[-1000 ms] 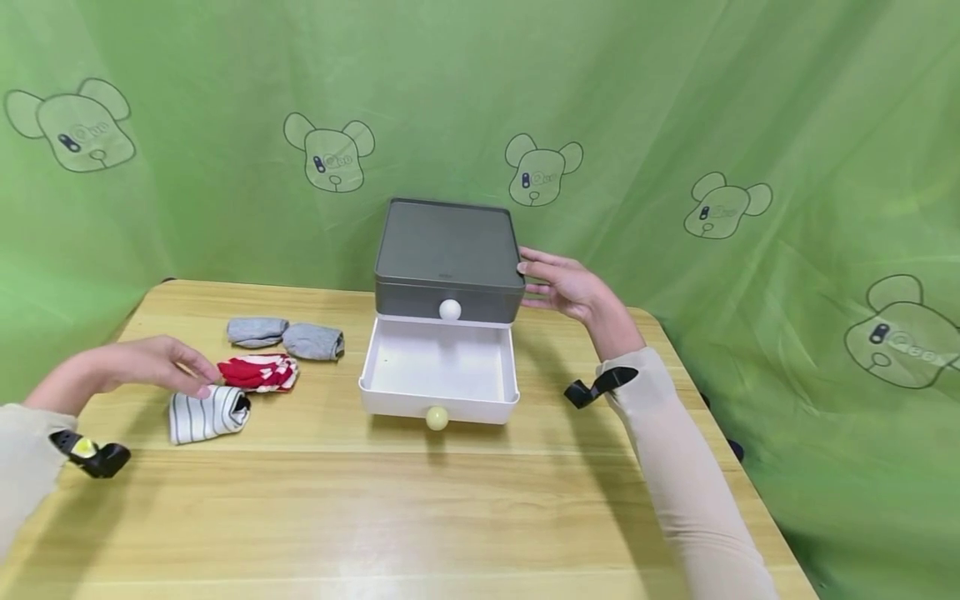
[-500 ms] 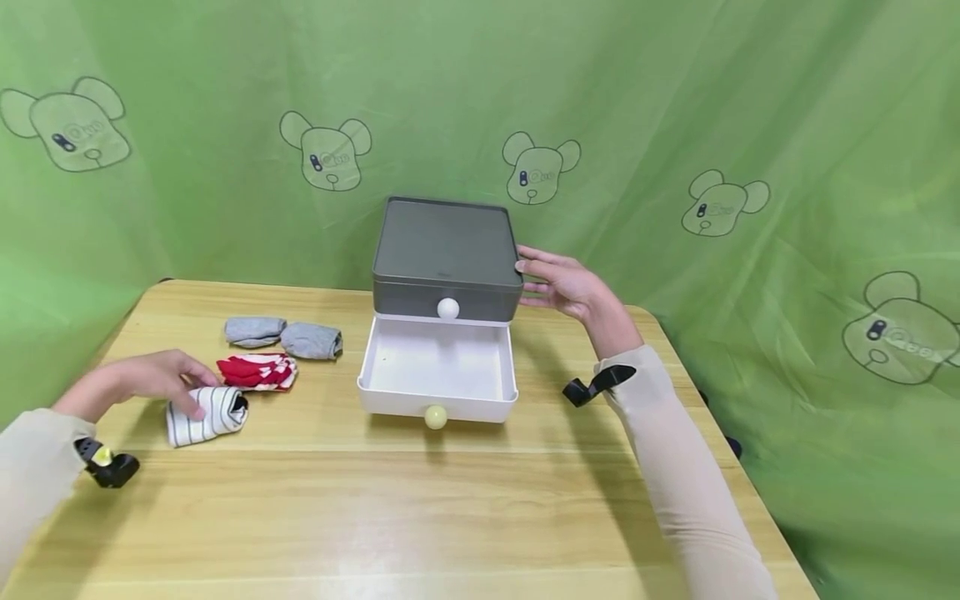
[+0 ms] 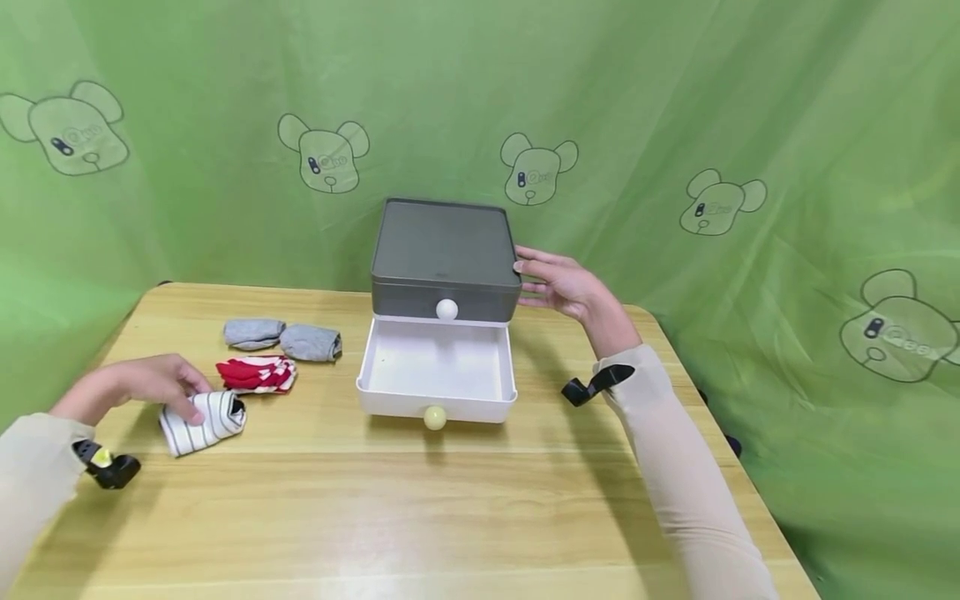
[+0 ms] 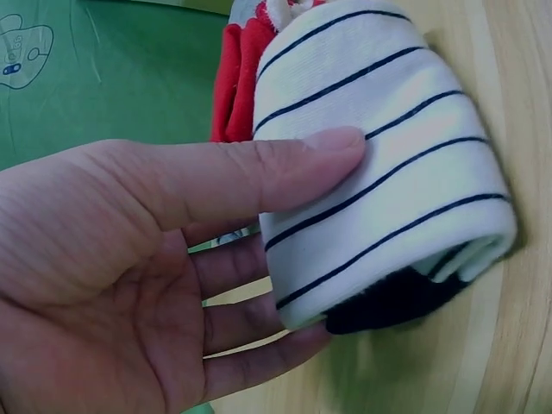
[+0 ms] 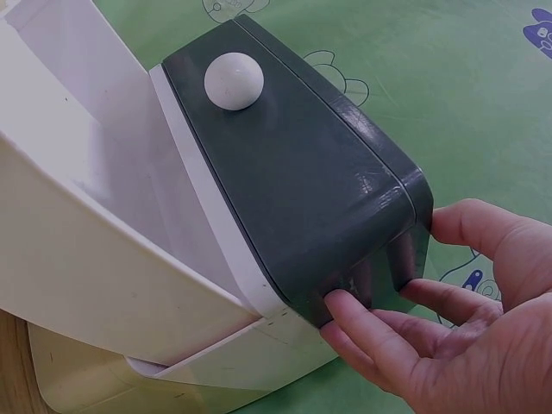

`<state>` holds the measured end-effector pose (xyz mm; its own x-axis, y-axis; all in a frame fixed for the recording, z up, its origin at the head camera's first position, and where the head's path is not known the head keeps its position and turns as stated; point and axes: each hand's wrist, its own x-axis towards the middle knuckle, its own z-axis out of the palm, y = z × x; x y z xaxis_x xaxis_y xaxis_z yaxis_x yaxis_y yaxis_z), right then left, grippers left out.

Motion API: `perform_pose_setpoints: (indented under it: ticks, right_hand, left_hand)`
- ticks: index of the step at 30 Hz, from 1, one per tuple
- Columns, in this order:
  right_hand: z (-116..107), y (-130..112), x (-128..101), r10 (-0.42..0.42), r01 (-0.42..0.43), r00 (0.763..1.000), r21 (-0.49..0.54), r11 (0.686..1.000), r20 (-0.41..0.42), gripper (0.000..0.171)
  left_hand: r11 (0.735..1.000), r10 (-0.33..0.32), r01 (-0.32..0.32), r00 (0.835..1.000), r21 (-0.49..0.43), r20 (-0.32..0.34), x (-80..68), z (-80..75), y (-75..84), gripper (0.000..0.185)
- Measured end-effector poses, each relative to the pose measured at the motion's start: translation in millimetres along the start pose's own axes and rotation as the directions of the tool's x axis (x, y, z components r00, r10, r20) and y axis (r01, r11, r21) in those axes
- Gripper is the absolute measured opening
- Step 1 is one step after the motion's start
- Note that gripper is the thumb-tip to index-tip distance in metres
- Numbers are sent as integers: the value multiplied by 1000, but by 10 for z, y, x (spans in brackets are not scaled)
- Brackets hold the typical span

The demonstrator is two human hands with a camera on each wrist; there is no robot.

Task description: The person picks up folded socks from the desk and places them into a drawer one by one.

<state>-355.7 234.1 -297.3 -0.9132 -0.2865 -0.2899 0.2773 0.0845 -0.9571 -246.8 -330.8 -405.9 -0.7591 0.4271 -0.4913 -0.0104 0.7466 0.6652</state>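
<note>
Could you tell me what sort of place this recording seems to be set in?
Probably a staged recording booth, not a home: a green backdrop printed with cartoon bears encloses one wooden table, which carries only a small drawer unit and rolled socks.

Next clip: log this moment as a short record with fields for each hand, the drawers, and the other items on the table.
left hand: thumb and fingers grip the white striped sock roll
right hand: fingers straight, touching the side of the grey drawer unit
lower white drawer: pulled out, nothing seen inside
upper drawer: closed
others: red-and-white sock roll, two grey sock rolls on the wooden table
</note>
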Motion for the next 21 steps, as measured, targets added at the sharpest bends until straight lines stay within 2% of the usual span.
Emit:
perform_pose_setpoints:
  ticks: [5, 9, 16, 21]
  right_hand:
    - [-2, 5, -1, -3, 3, 1000, 7, 1000, 0, 60]
    - [-11, 8, 3, -4, 4, 1000, 11, 1000, 0, 60]
    - [-23, 9, 10, -4, 4, 1000, 16, 1000, -1, 60]
    - [-7, 12, -1, 0, 0, 1000, 22, 1000, 3, 61]
  left_hand:
    - [1000, 15, -15, 999, -19, 40, -21, -24, 44, 30]
    - [1000, 24, -23, 998, -7, 59, -52, -86, 149, 29]
    - [998, 61, -61, 997, 5, 57, -132, -176, 438, 31]
    - [993, 117, -118, 992, 21, 41, -183, -207, 638, 32]
